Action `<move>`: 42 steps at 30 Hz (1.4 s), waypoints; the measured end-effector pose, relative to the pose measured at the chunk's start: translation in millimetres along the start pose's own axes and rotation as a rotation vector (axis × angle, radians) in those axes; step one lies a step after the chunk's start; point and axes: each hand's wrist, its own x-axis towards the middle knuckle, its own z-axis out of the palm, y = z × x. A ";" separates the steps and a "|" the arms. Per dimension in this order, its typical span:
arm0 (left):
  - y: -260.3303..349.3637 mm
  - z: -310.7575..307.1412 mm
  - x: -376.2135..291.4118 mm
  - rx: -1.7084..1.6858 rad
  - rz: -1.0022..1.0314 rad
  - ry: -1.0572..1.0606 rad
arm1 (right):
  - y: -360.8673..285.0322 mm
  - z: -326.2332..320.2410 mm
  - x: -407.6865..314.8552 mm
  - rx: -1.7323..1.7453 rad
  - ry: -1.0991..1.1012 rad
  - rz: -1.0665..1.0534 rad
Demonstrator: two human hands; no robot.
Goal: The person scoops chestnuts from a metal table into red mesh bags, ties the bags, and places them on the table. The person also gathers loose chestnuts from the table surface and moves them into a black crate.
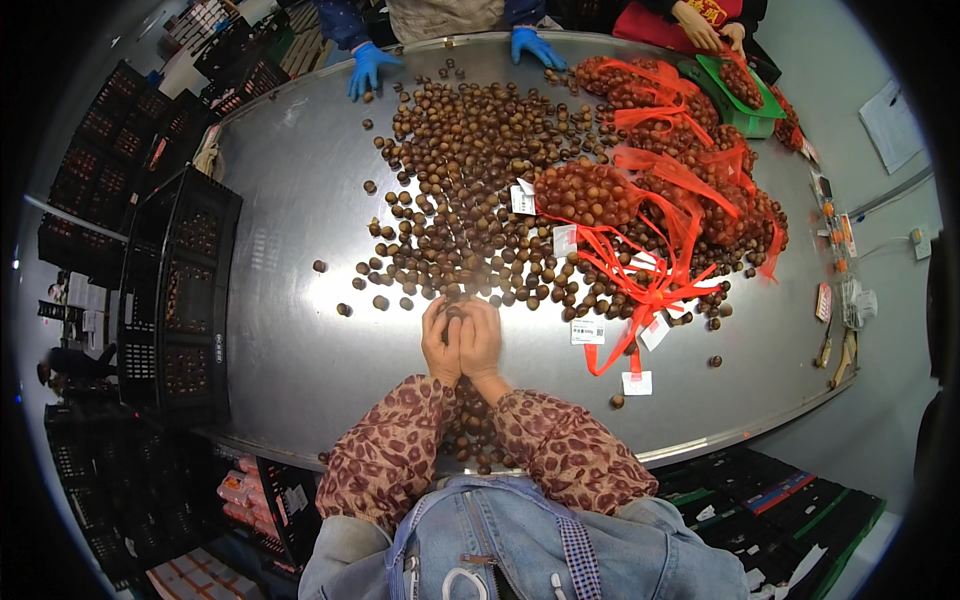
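Note:
My left hand (442,341) and my right hand (480,337) are pressed side by side, cupped around a few chestnuts (454,312) at the near edge of a loose pile. How many they hold is hidden by the fingers. Ahead of them the loose chestnuts (480,165) spread over a steel table (285,225). More chestnuts (472,427) lie between my forearms, against the table's near edge. To the right of the pile, filled red mesh bags (589,193) lie heaped, with red straps and white labels (587,331) that bear writing.
Across the table a person's blue-gloved hands (367,69) rest on the steel. At the far right, another person's hands (701,30) hold a mesh bag over a green scale (739,97). Black plastic crates (187,300) stand along the left. A knife-like tool (845,358) lies by the right edge.

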 end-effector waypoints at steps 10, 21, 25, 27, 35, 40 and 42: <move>0.5 1.4 -0.1 -0.025 -0.017 0.009 | 2.0 1.9 -1.2 -0.011 0.000 0.016; 4.4 0.8 0.7 -0.008 0.012 0.017 | 0.5 2.1 -0.2 -0.021 0.002 -0.006; 5.8 1.1 0.5 -0.009 0.007 0.017 | 0.0 1.3 -0.3 -0.016 -0.002 0.000; 7.2 1.3 0.0 -0.007 0.007 0.018 | 0.0 1.1 -0.6 -0.011 -0.003 -0.002; 13.2 1.6 0.6 -0.016 -0.002 0.025 | 3.9 3.0 -0.9 -0.024 -0.013 0.000; 10.9 1.7 0.4 -0.006 -0.009 0.020 | 1.3 1.5 -1.6 -0.009 -0.009 0.023; 9.0 1.3 0.7 0.005 0.001 0.016 | -0.1 1.2 -1.2 -0.002 -0.005 0.019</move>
